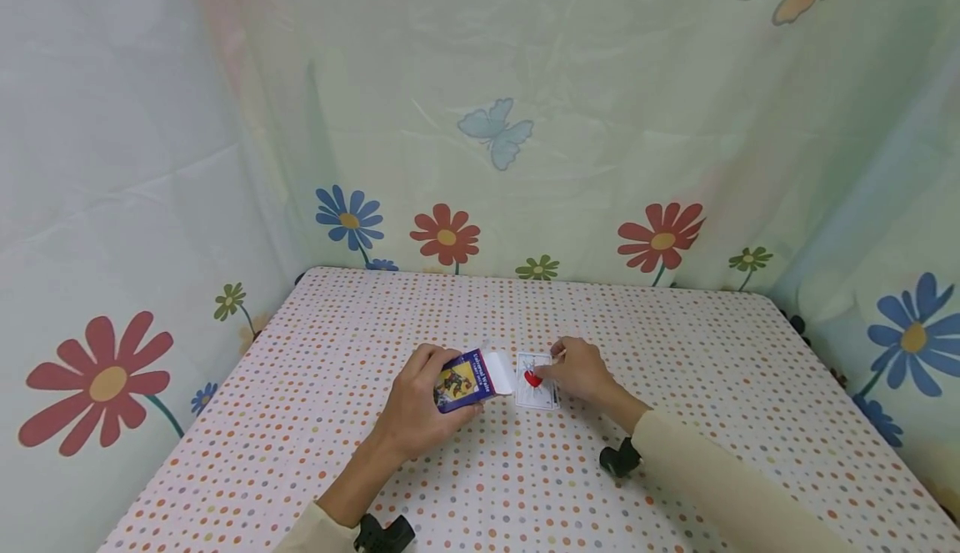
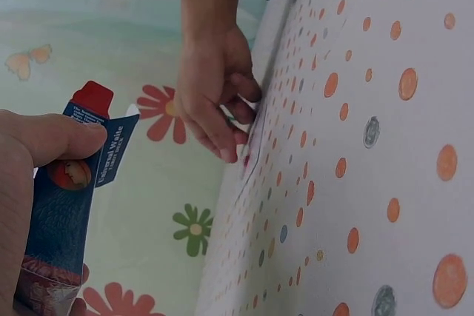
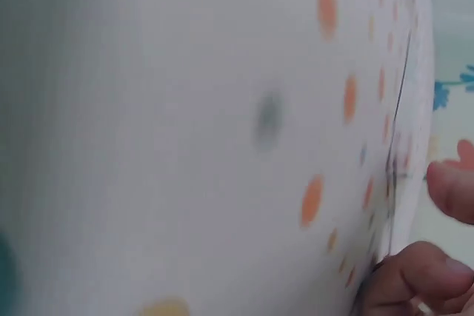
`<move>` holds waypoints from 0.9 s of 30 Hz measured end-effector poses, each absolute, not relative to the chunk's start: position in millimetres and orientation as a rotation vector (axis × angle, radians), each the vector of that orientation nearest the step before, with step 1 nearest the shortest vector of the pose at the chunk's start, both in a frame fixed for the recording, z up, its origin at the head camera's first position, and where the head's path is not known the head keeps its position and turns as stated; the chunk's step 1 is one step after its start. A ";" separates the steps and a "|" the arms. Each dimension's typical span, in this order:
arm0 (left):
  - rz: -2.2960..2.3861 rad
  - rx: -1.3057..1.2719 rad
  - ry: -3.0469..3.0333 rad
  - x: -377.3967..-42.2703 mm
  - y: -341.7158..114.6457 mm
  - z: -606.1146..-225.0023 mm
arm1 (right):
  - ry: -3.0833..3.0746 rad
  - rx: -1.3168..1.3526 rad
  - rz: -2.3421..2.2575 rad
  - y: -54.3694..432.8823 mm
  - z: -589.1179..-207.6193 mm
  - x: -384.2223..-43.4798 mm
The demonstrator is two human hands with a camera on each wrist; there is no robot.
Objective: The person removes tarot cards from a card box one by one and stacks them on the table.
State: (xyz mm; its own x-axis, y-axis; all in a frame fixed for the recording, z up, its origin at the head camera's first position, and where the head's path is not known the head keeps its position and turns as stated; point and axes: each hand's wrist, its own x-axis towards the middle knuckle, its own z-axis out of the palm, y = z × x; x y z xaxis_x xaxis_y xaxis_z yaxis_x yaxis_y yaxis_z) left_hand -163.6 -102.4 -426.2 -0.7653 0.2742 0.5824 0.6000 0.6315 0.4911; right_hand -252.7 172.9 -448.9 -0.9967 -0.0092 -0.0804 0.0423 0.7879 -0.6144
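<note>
My left hand (image 1: 423,399) grips a dark blue and purple card box (image 1: 463,379), marked "Universal Waite", with a yellow picture on its front. Its white end flap (image 1: 500,372) stands out toward the right. On the table just right of the box lies a small stack of cards (image 1: 531,396); the top one bears a red heart crossed by lines. Over the right side of that stack is my right hand (image 1: 583,369), fingers pointing down at the cards. In the right wrist view the thumb (image 3: 452,192) and a bent finger (image 3: 418,275) stand apart, with nothing visible between them.
A white cloth with coloured dots covers the table (image 1: 300,419). Curtains printed with flowers and butterflies (image 1: 570,144) stand behind it and at both sides. Each wrist wears a dark camera mount, such as the right one (image 1: 619,458).
</note>
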 end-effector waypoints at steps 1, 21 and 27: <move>-0.955 -0.688 -2.394 -163.6 -102.6 -426.3 | 2.891 0.038 -0.987 171.9 -448.3 -250.4; -0.959 -0.689 -2.406 -163.3 -102.8 -425.6 | 2.911 0.081 -0.945 162.0 -442.6 -230.5; -0.951 -0.692 -2.408 -164.1 -103.1 -427.1 | 2.880 0.070 -0.994 162.1 -443.6 -230.7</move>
State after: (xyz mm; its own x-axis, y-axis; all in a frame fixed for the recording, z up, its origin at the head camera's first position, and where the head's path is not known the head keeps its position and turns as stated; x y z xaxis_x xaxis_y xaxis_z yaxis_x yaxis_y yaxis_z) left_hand -164.1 -103.1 -427.1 -0.7688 0.2817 0.5741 0.5980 0.6347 0.4894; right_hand -230.7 162.1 -443.6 -0.9946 0.0126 -0.1034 0.0736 0.7869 -0.6127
